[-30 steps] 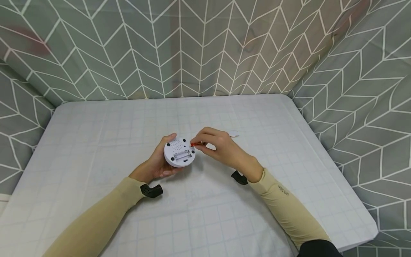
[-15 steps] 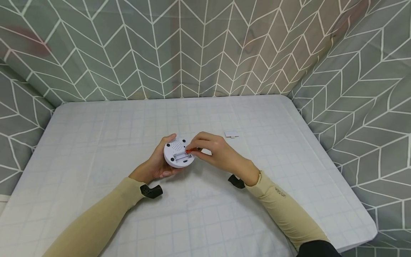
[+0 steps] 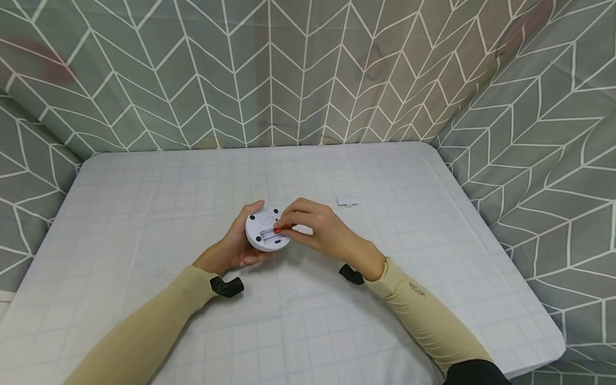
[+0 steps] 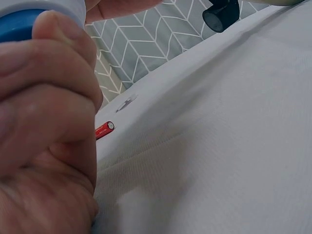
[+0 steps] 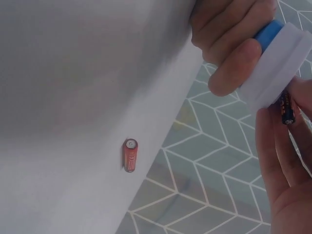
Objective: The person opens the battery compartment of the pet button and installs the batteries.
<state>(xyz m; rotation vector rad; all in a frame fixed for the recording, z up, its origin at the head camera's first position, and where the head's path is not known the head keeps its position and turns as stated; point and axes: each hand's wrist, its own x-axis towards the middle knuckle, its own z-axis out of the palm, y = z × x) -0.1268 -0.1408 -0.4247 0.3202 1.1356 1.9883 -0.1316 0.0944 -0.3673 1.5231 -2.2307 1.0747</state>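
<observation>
My left hand grips a round white device by its side, its underside turned up in the head view. That face has dark round feet, a patch of small holes and a battery compartment. A blue part of the device shows in the right wrist view. Between thumb and fingers my right hand pinches a battery, dark and orange, with one end right at the compartment. The fingers hide part of the battery and the compartment's right end.
A second battery, red, lies on the white-covered table; the head view does not show it. Beyond the right hand lies a small white cover. Patterned curtains border the table at the back and sides.
My right hand has brought the battery left and slightly down, from beside the device onto its compartment. The small white cover has come into fuller view behind it. My left hand stays put.
</observation>
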